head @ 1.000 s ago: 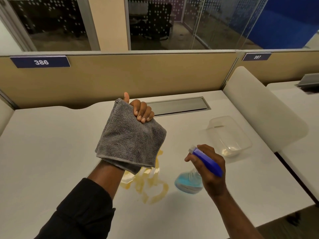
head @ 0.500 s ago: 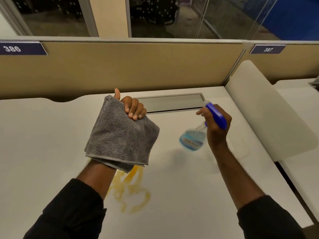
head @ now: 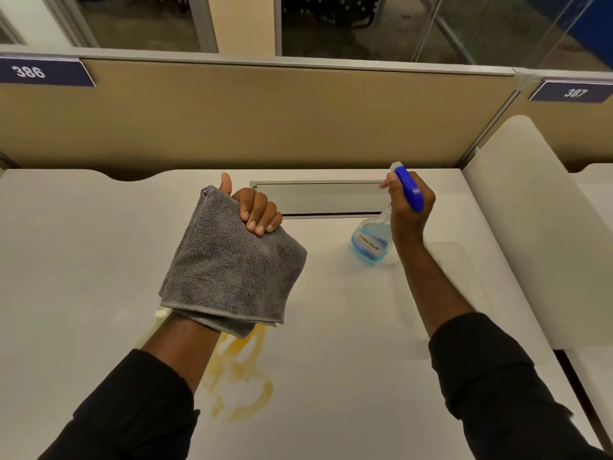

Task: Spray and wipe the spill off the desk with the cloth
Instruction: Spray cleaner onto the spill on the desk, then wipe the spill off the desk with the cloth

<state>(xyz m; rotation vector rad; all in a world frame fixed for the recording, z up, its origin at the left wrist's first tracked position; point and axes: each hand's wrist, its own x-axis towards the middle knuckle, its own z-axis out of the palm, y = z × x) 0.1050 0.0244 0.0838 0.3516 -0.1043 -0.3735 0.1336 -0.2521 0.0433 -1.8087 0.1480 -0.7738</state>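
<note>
A yellow-orange spill [head: 243, 390] lies on the white desk [head: 83, 277], near the front and partly hidden under my left forearm. My left hand [head: 257, 210] grips a folded grey cloth [head: 229, 267], held up above the desk so that it drapes over the back of the hand. My right hand [head: 409, 207] grips the blue trigger head of a spray bottle [head: 371, 242] with blue liquid. The bottle is at the back right of the desk, well away from the spill; I cannot tell if its base touches the desk.
A grey cable hatch [head: 318, 197] is set in the desk at the back. A clear plastic container [head: 447, 257] lies behind my right forearm. A tan partition [head: 265, 117] closes off the back and a white divider [head: 520, 227] the right side.
My right hand has carried the spray bottle from beside the spill back and right toward the hatch. The left hand keeps the cloth raised. The view has tilted down.
</note>
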